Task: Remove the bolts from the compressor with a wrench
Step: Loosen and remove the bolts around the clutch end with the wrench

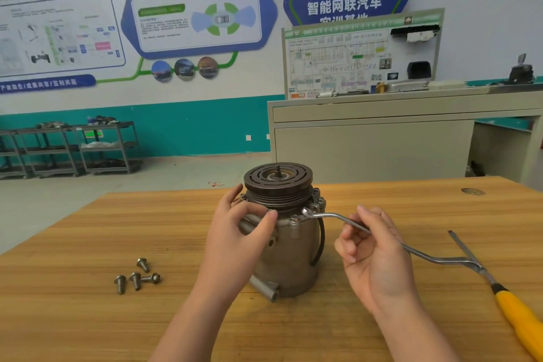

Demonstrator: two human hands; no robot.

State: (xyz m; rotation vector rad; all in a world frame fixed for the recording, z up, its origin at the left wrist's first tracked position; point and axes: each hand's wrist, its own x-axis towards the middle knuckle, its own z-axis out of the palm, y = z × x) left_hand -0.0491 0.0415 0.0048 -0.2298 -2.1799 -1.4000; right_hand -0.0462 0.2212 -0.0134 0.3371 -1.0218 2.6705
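hands (244,226) steadying compressor (286,244), wrench (335,216) on bolt (305,211)

Compressor (286,247): stands upright on the table (147,317), near its middle, pulley end uppermost.
Loose bolts (136,276): four, lying on the table left of the compressor, close together, well apart from it.
Wrench (332,216): ring end seated on a bolt at the compressor's upper right flange; shaft runs right and toward the viewer.
Left hand (244,229): on the compressor's left upper side, fingertips at the flange.
Right hand (373,256): right of the compressor, around the wrench shaft.
Screwdriver (517,311): on the table at far right, its shaft crossing the wrench's far end.
Cabinet (382,147): behind the table, right.
Shelving carts (67,147): far left, against the wall.
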